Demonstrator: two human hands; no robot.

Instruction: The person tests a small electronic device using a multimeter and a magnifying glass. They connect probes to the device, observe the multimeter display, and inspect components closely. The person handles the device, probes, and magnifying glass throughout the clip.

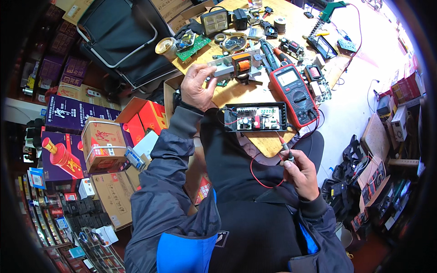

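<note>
My left hand (199,87) is closed at the left end of a circuit board's silver heat sink (223,71). An orange-wound transformer (244,65) stands on that board, over the table's near part. My right hand (301,172) grips a test probe (286,148), its tip pointing up toward the black case; whether a second probe is in the same hand I cannot tell. The open black case (231,126) holds a white circuit board (257,119) and lies at the table's near edge. Beside it on the right lies a red multimeter (297,93) with its screen lit.
Electronic parts, a work lamp (215,22), a solder spool (280,24) and a green board (195,48) crowd the wooden table (268,144). A green stand (330,12) is at the far right. A black folding chair (120,38) and cardboard boxes (111,198) are on the left.
</note>
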